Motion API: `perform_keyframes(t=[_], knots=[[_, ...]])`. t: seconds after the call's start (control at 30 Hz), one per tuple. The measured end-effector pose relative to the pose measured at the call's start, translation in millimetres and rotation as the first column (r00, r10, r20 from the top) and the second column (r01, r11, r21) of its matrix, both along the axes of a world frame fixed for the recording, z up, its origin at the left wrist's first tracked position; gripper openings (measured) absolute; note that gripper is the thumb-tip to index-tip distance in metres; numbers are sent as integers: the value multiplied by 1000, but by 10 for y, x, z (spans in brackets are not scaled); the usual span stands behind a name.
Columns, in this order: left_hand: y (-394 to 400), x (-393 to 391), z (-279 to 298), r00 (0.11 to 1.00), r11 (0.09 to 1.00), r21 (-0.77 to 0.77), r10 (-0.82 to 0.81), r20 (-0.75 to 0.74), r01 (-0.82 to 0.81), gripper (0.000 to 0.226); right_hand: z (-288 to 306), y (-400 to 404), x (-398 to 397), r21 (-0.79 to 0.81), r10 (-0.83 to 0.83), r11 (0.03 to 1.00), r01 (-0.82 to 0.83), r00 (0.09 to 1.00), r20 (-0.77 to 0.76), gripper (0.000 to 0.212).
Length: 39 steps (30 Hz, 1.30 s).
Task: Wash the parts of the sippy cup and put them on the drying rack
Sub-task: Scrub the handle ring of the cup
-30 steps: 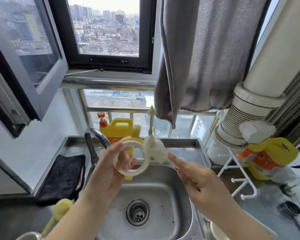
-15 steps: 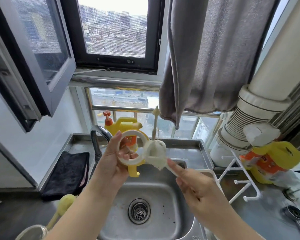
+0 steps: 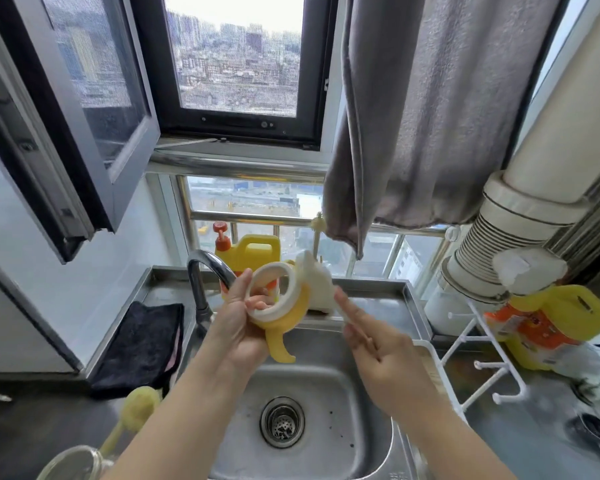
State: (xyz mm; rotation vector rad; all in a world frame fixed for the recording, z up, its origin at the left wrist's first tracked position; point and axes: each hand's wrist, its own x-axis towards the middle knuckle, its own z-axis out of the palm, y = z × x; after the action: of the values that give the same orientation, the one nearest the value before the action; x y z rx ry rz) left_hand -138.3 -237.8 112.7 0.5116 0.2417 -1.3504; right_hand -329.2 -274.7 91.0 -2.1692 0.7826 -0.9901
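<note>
Above the one steel sink point(image 3: 326, 403), the left hand point(image 3: 238, 327) gripped a single yellow-handled cup collar point(image 3: 281, 299), fingers through its ring. The right hand point(image 3: 381, 355) pinched one white sponge brush point(image 3: 317, 285) against it. One white drying rack point(image 3: 482, 368) stood on the surface beside two yellow bottles.

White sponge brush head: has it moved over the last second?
Yes, slightly up: the white sponge brush head now rises higher above the steel sink's back rim.

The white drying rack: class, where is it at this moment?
In the head view, the white drying rack stands right of the sink, in front of the yellow bag.
</note>
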Motion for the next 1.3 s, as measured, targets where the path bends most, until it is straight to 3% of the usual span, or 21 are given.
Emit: perform_keyframes(t=[0.1, 0.23, 0.43, 0.53, 0.63, 0.73, 0.9, 1.17, 1.3], knots=[[-32, -41, 34, 1000, 1000, 25, -3, -10, 3, 21, 25, -15, 18, 34, -3, 999, 2, 999, 39, 61], [-25, -16, 176, 998, 998, 36, 55, -6, -55, 21, -133, 247, -99, 12, 82, 997, -81, 993, -81, 63], [-107, -74, 144, 999, 999, 40, 19, -27, -18, 44, 87, -76, 32, 55, -45, 998, 41, 997, 56, 61], [-169, -15, 164, 997, 997, 25, 70, -35, -69, 20, -19, 79, 30, 53, 39, 998, -41, 999, 38, 62], [-173, 4, 187, 996, 996, 25, 84, -22, -83, 28, -135, 189, 10, 10, 79, 997, -79, 997, 2, 62], [-154, -77, 261, 994, 993, 43, 111, -7, -110, 30, -39, -29, 66, -19, -23, 1000, 24, 999, 42, 60], [-153, -78, 264, 989, 998, 40, 44, 138, -50, 36, -89, 49, 12, -9, 1, 1000, -1, 1000, -15, 60], [-166, 2, 170, 995, 995, -85, 66, 75, -59, 35, -30, -51, 5, -56, -86, 995, 82, 994, -71, 57], [-150, 42, 177, 992, 995, -99, 21, 122, -9, 25, -191, 196, -47, -142, -38, 990, 12, 982, -186, 67]])
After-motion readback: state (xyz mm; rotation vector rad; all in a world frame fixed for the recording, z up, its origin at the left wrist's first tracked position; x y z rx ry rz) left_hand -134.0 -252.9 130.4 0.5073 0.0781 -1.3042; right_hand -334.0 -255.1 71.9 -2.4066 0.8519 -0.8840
